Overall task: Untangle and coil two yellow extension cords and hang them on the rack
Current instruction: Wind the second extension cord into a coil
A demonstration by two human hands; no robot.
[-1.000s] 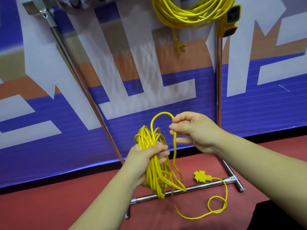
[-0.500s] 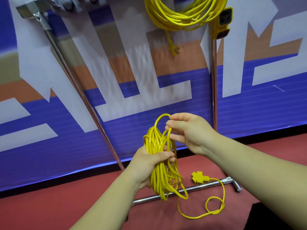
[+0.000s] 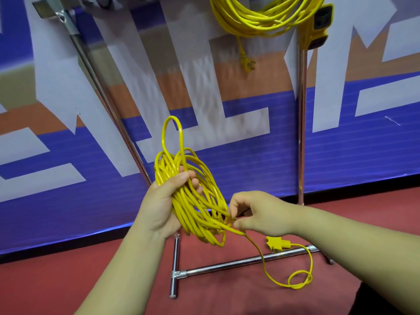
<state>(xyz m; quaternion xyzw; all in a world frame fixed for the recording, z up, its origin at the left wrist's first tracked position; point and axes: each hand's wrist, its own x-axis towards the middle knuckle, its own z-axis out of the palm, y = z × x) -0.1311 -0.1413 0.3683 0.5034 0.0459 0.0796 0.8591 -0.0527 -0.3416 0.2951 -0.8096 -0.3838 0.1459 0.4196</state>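
Clearly, the head view, the only one here, shows the job half done: one cord (image 3: 261,18) hangs coiled at the top of the rack (image 3: 301,133), its plug (image 3: 247,62) dangling below the loops and its socket block (image 3: 320,23) against the right upright. The second cord (image 3: 193,201) is in the hands in front of the rack.

The left hand (image 3: 163,205) is closed round the middle of the bundle, thumb across the front and fingers curled behind, probably to pin the finished turns together so they cannot spring apart. The right hand (image 3: 256,214) is loosely closed, fingertips pinching the strand where it leaves the bottom of the bundle; that looks like a grip for feeding the next turn while keeping the tail under control.

The bundle is a long oval, its long axis slanting from upper left to lower right, with one narrow loop (image 3: 172,135) standing straight up above the left hand. From the pinch the loose tail (image 3: 272,273) drops to the red floor (image 3: 91,269), curls into a small ring and runs back up to the flat plug (image 3: 278,243), which lies by the rack's base bar (image 3: 238,263) with its cable end toward the right. By my reading only this short tail remains to wind in before hanging.
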